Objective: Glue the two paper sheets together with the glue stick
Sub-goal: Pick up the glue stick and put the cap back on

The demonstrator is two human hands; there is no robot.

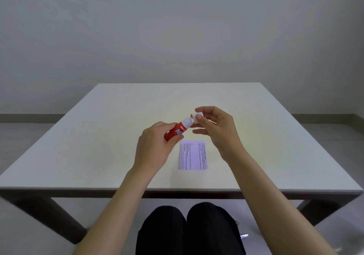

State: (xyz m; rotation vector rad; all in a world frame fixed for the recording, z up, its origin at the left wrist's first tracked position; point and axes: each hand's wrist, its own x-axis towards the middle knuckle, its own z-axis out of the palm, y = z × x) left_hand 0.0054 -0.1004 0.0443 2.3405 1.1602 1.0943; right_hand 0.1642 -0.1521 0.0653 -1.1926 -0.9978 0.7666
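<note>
head view looks down on a pale tabletop (78, 146) with both hands raised above its middle. the left hand (155, 146) is wrapped around the lower part of a red glue stick (178, 129), fingers and thumb pressed on its barrel, so the tube tilts up toward the right with its white upper end bare. the right hand (214, 128) pinches a small white cap (197, 116) between thumb and forefinger, the other fingers loosely curled; the cap sits just beside the white tip of the tube, and whether the two touch cannot be told. below the hands, a printed paper sheet (193, 155) lies flat on the tabletop near its front edge, text running along its length; only one sheet can be made out, and whether a second lies under it is unclear. dark trousered knees (187, 229) show beneath the table edge.
</note>
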